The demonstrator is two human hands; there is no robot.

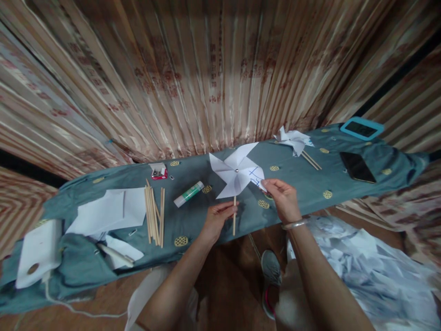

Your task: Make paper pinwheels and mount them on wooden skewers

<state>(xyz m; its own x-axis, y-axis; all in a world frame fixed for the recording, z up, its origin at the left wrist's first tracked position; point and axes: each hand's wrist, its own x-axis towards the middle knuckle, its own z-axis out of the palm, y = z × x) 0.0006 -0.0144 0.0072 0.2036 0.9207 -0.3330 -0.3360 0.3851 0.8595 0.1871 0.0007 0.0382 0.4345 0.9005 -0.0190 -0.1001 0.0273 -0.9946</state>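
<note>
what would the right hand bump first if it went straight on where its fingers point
The right hand would meet the pinwheel first, at the blue-marked blade it seems to pinch; depth beyond that is unclear.

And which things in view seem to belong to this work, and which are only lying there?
Probably for the work:
paper pinwheel, held by left hand and right hand
wooden sticks
white paper
glue stick
red box with small metal pieces
second pinwheel

Probably just lying about:
black phone-like device
blue-framed device
white corded device

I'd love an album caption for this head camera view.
A white paper pinwheel, left hand on its stick, right hand on its blue-marked blade.
</note>
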